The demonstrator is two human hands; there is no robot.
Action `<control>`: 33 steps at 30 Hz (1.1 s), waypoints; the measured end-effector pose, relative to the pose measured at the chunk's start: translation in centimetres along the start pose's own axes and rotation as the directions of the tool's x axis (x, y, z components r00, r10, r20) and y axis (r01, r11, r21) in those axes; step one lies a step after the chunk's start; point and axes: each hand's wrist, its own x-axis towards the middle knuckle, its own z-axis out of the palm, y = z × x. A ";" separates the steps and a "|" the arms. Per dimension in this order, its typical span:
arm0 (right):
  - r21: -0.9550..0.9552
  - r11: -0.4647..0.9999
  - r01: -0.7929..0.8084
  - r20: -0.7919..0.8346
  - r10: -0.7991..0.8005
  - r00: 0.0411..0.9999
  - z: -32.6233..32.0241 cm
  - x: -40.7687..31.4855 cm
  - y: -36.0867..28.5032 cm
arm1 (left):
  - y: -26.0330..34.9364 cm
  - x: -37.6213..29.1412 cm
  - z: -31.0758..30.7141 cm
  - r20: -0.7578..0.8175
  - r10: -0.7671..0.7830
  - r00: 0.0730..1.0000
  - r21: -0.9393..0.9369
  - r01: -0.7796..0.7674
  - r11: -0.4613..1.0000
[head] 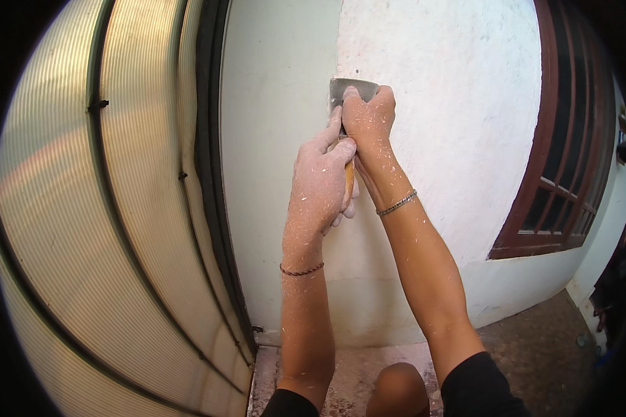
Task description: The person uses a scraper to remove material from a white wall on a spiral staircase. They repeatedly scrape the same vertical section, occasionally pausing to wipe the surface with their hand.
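Observation:
A wide-bladed scraper (368, 89) lies with its grey metal blade against the painted wall (438, 130). Around its yellowish handle (349, 180) closes my left hand (321, 172), with the index finger stretched up towards the blade. My right hand (368, 114) grips the blade at its right side, thumb on the face. White dust and small paint flakes cover both hands and forearms. The blade's left corner sits near a vertical line where a smoother, greenish-white strip (279, 130) meets the rougher white surface. A small dark spot (357, 71) marks the wall just above the blade.
Ribbed translucent panels (141, 156) on a dark metal frame (211, 156) rise close on the left. A brown barred window (553, 172) is at the right. Below, pinkish-white dust lies on the floor (344, 370), near my knee (399, 391).

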 end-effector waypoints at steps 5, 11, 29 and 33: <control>-0.054 0.997 0.047 -0.020 -0.048 0.999 0.0 0.4 0.2 | 0.2 0.0 0.1 0.041 0.010 0.999 -0.021 -0.009 1.000; 0.027 1.000 -0.004 0.008 0.004 1.000 0.3 1.0 -0.4 | 0.7 0.7 -0.3 0.053 0.025 0.998 0.000 -0.025 1.000; 0.013 1.000 0.008 -0.007 -0.008 1.000 0.3 1.3 -1.1 | 2.1 1.0 0.2 0.040 0.021 0.999 0.039 -0.023 0.999; 0.086 0.996 0.005 -0.044 -0.002 0.999 0.4 1.6 -1.1 | 2.2 1.5 -0.3 0.028 0.005 1.000 0.083 -0.007 0.997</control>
